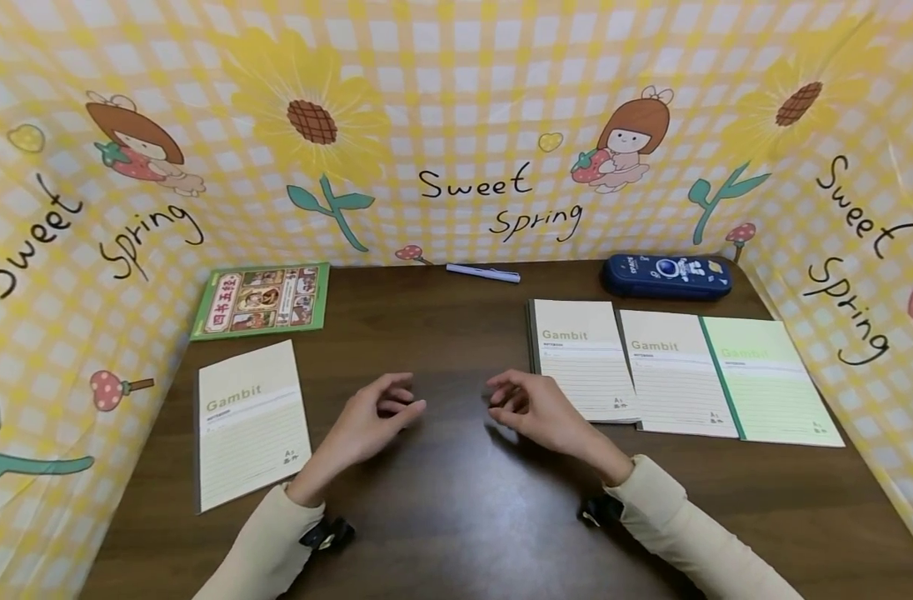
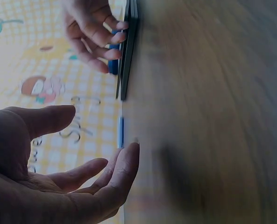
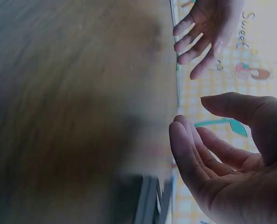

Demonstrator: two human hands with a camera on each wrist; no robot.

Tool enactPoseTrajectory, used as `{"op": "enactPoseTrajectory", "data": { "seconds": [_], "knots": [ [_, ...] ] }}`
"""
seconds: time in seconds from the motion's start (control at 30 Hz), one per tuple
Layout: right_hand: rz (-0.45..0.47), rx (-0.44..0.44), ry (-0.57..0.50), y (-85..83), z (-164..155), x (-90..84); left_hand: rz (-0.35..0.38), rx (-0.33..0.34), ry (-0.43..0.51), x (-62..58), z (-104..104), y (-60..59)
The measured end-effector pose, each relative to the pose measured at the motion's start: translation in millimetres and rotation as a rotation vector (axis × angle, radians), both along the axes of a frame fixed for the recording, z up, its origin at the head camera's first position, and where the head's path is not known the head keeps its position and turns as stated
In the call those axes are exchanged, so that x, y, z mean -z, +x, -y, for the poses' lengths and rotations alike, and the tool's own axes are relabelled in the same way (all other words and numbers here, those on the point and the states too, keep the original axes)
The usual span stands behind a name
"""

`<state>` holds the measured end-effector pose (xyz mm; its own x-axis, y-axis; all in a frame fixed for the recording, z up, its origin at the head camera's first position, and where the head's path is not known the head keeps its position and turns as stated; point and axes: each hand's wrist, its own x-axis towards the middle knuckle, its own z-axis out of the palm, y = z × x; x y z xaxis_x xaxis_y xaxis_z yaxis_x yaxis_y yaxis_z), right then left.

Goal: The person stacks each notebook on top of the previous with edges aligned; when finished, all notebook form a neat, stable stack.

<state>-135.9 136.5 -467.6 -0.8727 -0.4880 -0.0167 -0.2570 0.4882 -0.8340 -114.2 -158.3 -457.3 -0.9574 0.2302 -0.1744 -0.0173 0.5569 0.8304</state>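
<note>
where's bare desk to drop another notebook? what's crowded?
Free: the middle strip between the lone notebook on the left and the row of three notebooks, behind the empty left hand and right hand up to the pen; also the near edge of the desk. Crowded: right side, notebooks plus pencil case; the picture book fills the back left.

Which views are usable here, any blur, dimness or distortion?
Head view: sharp and evenly lit, wide-angle bowing of the backdrop at the edges, left hand and right hand crisp above the table. Left wrist view: dim, table surface smeared, the near hand fairly clear. Right wrist view: dim too, wood grain heavily blurred, notebook edges at the bottom out of focus.
</note>
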Motion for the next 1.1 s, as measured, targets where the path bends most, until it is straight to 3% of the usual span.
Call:
{"op": "enactPoseTrajectory", "data": {
  "seconds": [0.37, 0.8, 1.1],
  "knots": [
    [0.016, -0.116, 0.049, -6.9, 33.8, 10.5, -0.022, -0.114, -0.058, -8.8, 45.3, 9.7],
    [0.163, -0.187, -0.053, -10.0, 87.8, 14.5, -0.009, -0.265, -0.161, -17.0, 105.7, 30.8],
    [0.242, -0.218, -0.104, -8.8, 135.1, 16.2, 0.023, -0.433, -0.176, -15.9, 132.3, 41.0]
  ]
}}
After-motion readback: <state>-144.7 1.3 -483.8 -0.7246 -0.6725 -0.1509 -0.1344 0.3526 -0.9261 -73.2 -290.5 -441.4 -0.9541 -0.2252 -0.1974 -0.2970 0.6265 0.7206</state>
